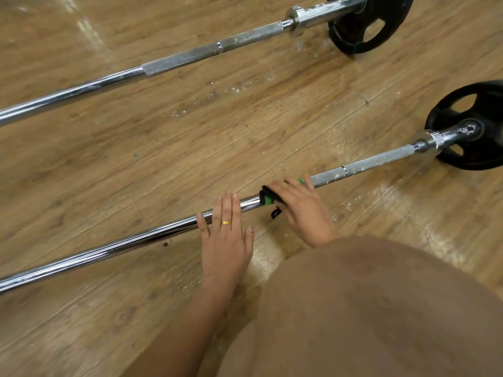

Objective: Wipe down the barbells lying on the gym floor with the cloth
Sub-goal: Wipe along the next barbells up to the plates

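Two chrome barbells lie on the wooden floor. The near barbell [114, 247] runs from lower left to a black plate [475, 131] at right. My left hand [224, 229] rests flat on its smooth shaft, fingers straight, a gold ring on one finger. Just to its right, my right hand [300, 206] grips a green and black cloth [268, 198] wrapped round the shaft, where the smooth part meets the knurled part. The knurled section further right is speckled white. The far barbell [174, 61] lies parallel above, also speckled near its collar.
The far barbell's black plate [364, 25] stands at the top right. White specks and droplets [226, 95] dot the floor between the bars. My brown-clad knee [381, 308] fills the lower right corner.
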Action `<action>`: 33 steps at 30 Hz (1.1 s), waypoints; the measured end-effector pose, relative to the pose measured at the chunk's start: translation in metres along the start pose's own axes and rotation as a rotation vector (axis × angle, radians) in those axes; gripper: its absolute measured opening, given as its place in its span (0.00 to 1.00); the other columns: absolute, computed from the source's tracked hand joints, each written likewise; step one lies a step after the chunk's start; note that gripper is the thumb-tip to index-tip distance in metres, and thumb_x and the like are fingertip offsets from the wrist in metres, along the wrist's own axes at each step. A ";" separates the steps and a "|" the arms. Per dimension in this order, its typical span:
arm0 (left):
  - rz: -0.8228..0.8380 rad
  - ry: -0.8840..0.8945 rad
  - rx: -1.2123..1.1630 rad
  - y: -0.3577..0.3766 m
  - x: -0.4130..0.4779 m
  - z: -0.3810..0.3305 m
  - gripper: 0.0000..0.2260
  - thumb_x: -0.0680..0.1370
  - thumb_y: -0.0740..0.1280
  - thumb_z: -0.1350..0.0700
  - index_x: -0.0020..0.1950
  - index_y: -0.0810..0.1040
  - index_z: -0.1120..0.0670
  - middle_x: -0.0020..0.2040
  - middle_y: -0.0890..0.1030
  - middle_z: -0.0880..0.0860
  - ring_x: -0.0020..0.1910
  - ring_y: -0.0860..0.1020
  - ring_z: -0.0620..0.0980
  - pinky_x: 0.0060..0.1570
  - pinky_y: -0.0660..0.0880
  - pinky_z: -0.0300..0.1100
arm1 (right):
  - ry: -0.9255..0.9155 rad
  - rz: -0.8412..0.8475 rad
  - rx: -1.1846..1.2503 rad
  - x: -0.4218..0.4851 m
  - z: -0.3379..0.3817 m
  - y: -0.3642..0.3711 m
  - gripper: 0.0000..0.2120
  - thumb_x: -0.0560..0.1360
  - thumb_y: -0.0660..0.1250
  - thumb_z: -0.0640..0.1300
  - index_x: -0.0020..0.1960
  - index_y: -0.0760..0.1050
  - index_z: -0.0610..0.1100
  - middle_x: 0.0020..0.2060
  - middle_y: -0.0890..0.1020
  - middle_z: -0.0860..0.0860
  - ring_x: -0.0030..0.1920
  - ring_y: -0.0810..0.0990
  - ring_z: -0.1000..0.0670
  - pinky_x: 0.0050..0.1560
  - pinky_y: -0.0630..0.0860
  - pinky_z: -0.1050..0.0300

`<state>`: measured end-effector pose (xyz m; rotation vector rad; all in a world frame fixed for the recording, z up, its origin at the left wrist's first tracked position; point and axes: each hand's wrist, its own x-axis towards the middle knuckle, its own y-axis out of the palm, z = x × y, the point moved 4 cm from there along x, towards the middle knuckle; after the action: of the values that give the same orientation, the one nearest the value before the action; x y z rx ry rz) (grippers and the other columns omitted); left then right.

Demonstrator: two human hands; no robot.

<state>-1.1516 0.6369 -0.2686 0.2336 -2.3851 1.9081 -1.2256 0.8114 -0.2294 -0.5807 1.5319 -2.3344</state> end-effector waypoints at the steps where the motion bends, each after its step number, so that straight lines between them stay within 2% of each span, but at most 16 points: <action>1: 0.023 -0.009 0.001 -0.001 0.004 0.001 0.32 0.79 0.54 0.45 0.81 0.54 0.56 0.79 0.63 0.54 0.78 0.60 0.53 0.76 0.37 0.58 | 0.056 -0.022 0.015 0.006 -0.008 -0.004 0.18 0.80 0.63 0.41 0.69 0.75 0.45 0.64 0.80 0.50 0.70 0.72 0.44 0.75 0.52 0.44; 4: 0.086 -0.020 0.017 -0.004 0.013 0.003 0.31 0.81 0.51 0.45 0.82 0.54 0.56 0.80 0.62 0.53 0.80 0.56 0.51 0.76 0.38 0.59 | 0.160 -0.058 0.057 0.018 -0.006 -0.005 0.17 0.79 0.66 0.36 0.67 0.76 0.43 0.62 0.81 0.48 0.70 0.72 0.41 0.75 0.51 0.44; 9: 0.099 -0.020 0.016 -0.012 0.033 0.010 0.30 0.81 0.53 0.44 0.81 0.56 0.56 0.78 0.65 0.54 0.78 0.59 0.51 0.76 0.46 0.60 | -0.053 0.062 0.013 0.033 -0.004 -0.004 0.19 0.80 0.66 0.40 0.70 0.74 0.45 0.65 0.80 0.51 0.70 0.72 0.46 0.76 0.52 0.47; 13: 0.071 0.008 0.008 -0.017 0.045 0.016 0.30 0.81 0.56 0.45 0.80 0.60 0.57 0.75 0.69 0.55 0.75 0.65 0.53 0.75 0.52 0.60 | 0.044 0.031 0.031 0.052 -0.006 -0.002 0.17 0.79 0.66 0.39 0.67 0.76 0.45 0.60 0.82 0.51 0.65 0.76 0.45 0.76 0.57 0.41; 18: 0.123 -0.013 0.033 -0.017 0.056 0.020 0.31 0.81 0.52 0.43 0.80 0.60 0.56 0.77 0.67 0.54 0.77 0.62 0.52 0.75 0.52 0.60 | -0.099 0.012 0.035 0.053 0.001 0.007 0.20 0.78 0.68 0.38 0.70 0.74 0.45 0.63 0.80 0.50 0.67 0.75 0.46 0.76 0.56 0.45; 21: 0.142 -0.012 0.031 -0.020 0.061 0.021 0.31 0.80 0.51 0.42 0.80 0.61 0.56 0.76 0.69 0.53 0.76 0.63 0.52 0.75 0.54 0.59 | 0.023 -0.004 0.071 0.062 -0.014 0.003 0.18 0.79 0.66 0.38 0.68 0.76 0.46 0.60 0.82 0.51 0.64 0.77 0.47 0.77 0.54 0.47; 23: 0.148 -0.014 0.029 -0.021 0.060 0.022 0.31 0.80 0.51 0.42 0.80 0.61 0.56 0.76 0.69 0.53 0.76 0.63 0.52 0.75 0.53 0.59 | 0.074 -0.044 0.094 0.059 -0.006 0.006 0.17 0.79 0.65 0.38 0.67 0.76 0.46 0.59 0.81 0.51 0.63 0.76 0.48 0.78 0.51 0.47; 25: 0.141 0.011 0.063 -0.021 0.058 0.022 0.31 0.81 0.52 0.42 0.81 0.59 0.56 0.78 0.66 0.54 0.78 0.61 0.52 0.77 0.49 0.59 | 0.027 -0.060 0.069 0.050 -0.001 0.012 0.18 0.79 0.66 0.38 0.68 0.75 0.44 0.62 0.80 0.50 0.66 0.74 0.46 0.77 0.50 0.47; 29: 0.106 0.050 0.107 -0.018 0.054 0.021 0.31 0.82 0.53 0.43 0.81 0.57 0.58 0.79 0.63 0.55 0.80 0.57 0.52 0.78 0.44 0.59 | -0.088 -0.043 0.007 0.052 -0.021 0.003 0.21 0.76 0.70 0.36 0.68 0.75 0.42 0.63 0.81 0.48 0.67 0.76 0.45 0.76 0.58 0.44; 33: 0.089 0.038 0.101 -0.016 0.055 0.017 0.31 0.82 0.54 0.45 0.81 0.56 0.58 0.80 0.61 0.55 0.81 0.55 0.52 0.78 0.42 0.59 | 0.056 -0.139 0.070 0.055 -0.020 0.005 0.17 0.78 0.67 0.36 0.65 0.77 0.43 0.59 0.82 0.49 0.64 0.77 0.46 0.76 0.56 0.46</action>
<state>-1.2021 0.6127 -0.2486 0.0976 -2.3152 2.0550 -1.2830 0.8004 -0.2318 -0.6281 1.4707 -2.5168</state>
